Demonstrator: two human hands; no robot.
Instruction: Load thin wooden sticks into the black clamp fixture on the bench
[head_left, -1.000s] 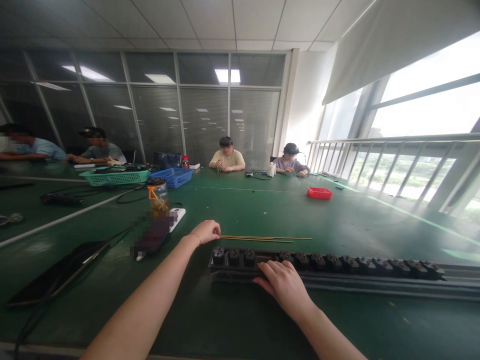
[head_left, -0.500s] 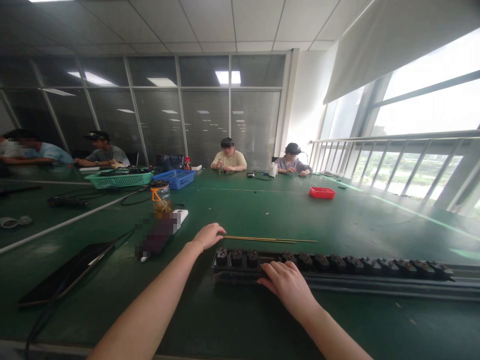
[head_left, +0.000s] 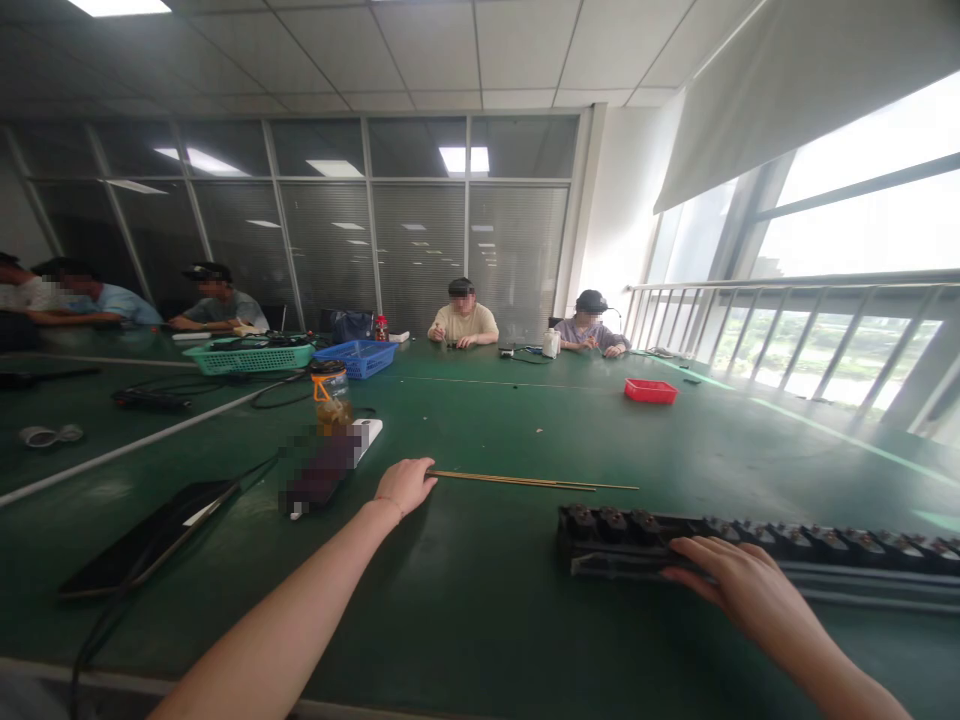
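Nearest, the right hand [head_left: 739, 582] lies flat, fingers extended, on the black rail [head_left: 840, 548] near its left end. The rail looks rigid and fairly heavy, and is probably best held by its bare near edge, clear of the mounted parts. Its long axis runs left-right. Beyond the rail, the left hand [head_left: 405, 485], fingers loosely curled, touches the left tips of thin brass rods [head_left: 525, 482] lying parallel.
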